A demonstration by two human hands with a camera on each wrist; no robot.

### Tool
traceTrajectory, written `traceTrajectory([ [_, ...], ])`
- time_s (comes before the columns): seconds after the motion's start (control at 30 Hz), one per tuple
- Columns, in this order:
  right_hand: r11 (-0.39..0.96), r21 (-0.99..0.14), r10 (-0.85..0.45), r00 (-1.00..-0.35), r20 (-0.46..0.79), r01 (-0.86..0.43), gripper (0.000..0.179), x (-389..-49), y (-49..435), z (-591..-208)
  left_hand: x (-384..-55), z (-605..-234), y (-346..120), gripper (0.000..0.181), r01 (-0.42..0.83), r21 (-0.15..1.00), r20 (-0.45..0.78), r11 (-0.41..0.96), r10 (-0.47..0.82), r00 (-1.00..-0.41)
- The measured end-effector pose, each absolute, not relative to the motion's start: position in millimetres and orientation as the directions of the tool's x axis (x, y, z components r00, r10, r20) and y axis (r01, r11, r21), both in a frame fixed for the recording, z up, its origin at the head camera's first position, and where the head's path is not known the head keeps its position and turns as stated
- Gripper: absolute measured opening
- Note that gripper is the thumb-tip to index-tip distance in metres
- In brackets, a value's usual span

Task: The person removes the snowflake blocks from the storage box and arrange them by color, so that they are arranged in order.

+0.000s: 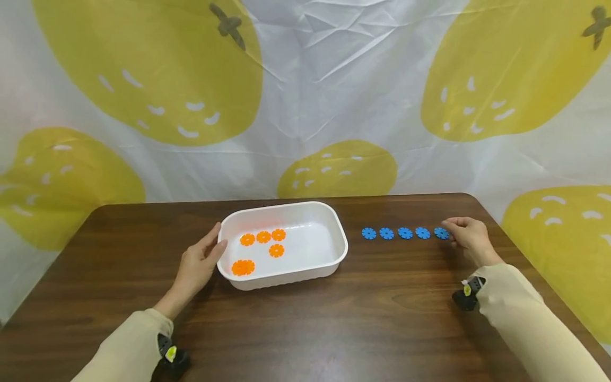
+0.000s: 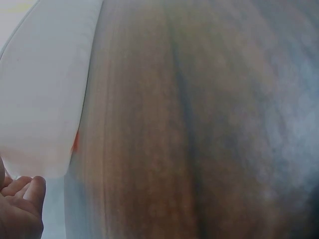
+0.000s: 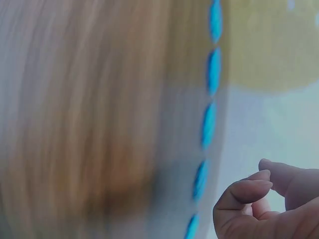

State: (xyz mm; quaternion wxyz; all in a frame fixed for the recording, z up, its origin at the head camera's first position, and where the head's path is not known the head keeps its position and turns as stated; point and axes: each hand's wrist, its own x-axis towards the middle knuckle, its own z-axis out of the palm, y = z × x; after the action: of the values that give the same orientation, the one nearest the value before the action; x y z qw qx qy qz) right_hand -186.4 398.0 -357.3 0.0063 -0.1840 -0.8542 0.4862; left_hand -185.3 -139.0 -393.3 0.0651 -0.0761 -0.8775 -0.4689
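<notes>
Handling blue discs (image 1: 405, 233), lined up on table (image 1: 382, 318) R of white tray (image 1: 317, 243), prob. calls for edge pinch, as they look light, stiff & thin; L hand (image 1: 194, 261) pinches tray's L rim, R hand (image 1: 470, 239) is at end disc (image 1: 440, 233), can't tell if pinching.

The head camera looks forward, down on the table (image 1: 305, 329). Low and close, the left wrist view catches the tray (image 1: 310, 252), the right the blue discs (image 1: 405, 230); the head view shares both.

Creased white cloth (image 1: 296, 106) with yellow fruit prints (image 1: 167, 63) hanging behind dark wood-grain table (image 1: 382, 323).
</notes>
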Motion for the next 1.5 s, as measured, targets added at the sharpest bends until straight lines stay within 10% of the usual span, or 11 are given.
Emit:
traceTrajectory([
  [0.63, 0.127, -0.987, -0.058, -0.992, -0.109, 0.101, 0.017, -196, 222, -326, -188, -391, -135, 0.051, 0.203, 0.817, 0.198, 0.539, 0.068, -0.978],
  [1.5, 0.423, -0.904, -0.439, -0.858, -0.268, 0.066, 0.02, -213, 48, -361, -186, -392, -138, 0.05, 0.195, 0.815, 0.2, 0.546, 0.05, -0.978],
])
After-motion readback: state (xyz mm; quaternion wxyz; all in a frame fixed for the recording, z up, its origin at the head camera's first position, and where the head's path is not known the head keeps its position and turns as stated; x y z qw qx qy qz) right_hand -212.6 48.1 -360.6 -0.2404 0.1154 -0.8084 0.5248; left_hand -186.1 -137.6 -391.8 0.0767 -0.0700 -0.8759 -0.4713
